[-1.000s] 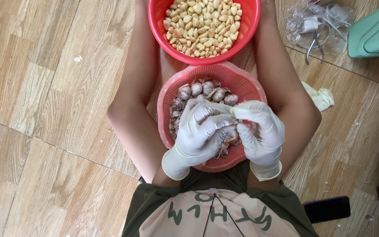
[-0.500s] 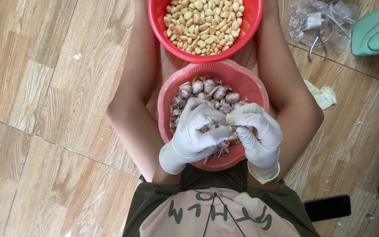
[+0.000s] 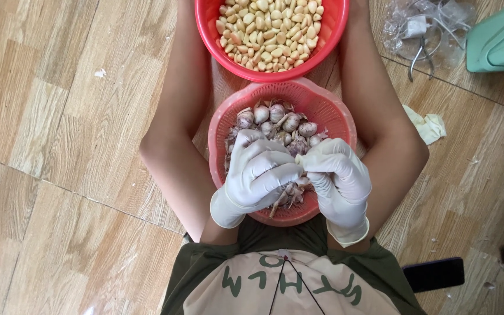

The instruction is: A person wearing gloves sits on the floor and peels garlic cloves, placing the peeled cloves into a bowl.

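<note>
The floor [image 3: 59,175] is laid with light brown wood-grain planks, their seams running at a slant across the view, with a few white flecks scattered on them. The person sits on it with bare legs spread, and two bowls stand between the legs.

The far one is a round red plastic bowl [image 3: 217,41] heaped with pale peeled garlic cloves [image 3: 269,29]. Touching its near rim is a round pink plastic strainer basket [image 3: 336,116] holding unpeeled purple-white garlic bulbs [image 3: 275,119].

Both hands wear white latex gloves and meet over the near half of the pink basket. The left hand [image 3: 258,172] is curled with its fingers bent toward the right hand [image 3: 336,181], and the two together pinch a small piece of garlic [image 3: 300,166] between their fingertips. It is mostly hidden by the gloves, so its long axis and the way it points cannot be told.

On the floor to the right lie a crumpled whitish rag [image 3: 430,125], a clear plastic bag [image 3: 421,26], a mint-green box [image 3: 500,38] and a black phone [image 3: 436,273].
</note>
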